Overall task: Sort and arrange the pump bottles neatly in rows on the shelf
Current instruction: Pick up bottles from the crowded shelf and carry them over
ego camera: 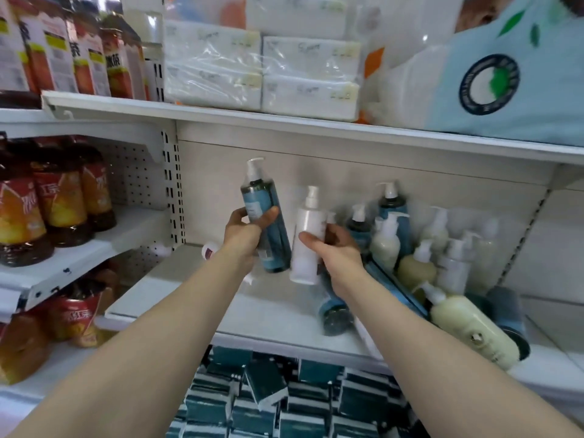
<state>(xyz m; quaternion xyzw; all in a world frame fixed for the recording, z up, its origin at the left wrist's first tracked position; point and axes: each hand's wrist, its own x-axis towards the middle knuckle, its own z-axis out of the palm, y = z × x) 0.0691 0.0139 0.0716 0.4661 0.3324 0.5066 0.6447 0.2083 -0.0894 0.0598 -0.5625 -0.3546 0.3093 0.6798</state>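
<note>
My left hand grips a tall blue pump bottle with a white pump, held a little tilted above the white shelf. My right hand holds a white pump bottle upright just to its right. A jumble of pump bottles fills the shelf's right part: blue ones standing at the back, cream ones in the middle. A cream bottle and a blue one lie on their sides near the front edge.
A small white bottle lies at the shelf's back left. Red tea bottles fill the left-hand shelves. Tissue packs sit on the shelf above. Dark teal boxes are stacked below the front edge.
</note>
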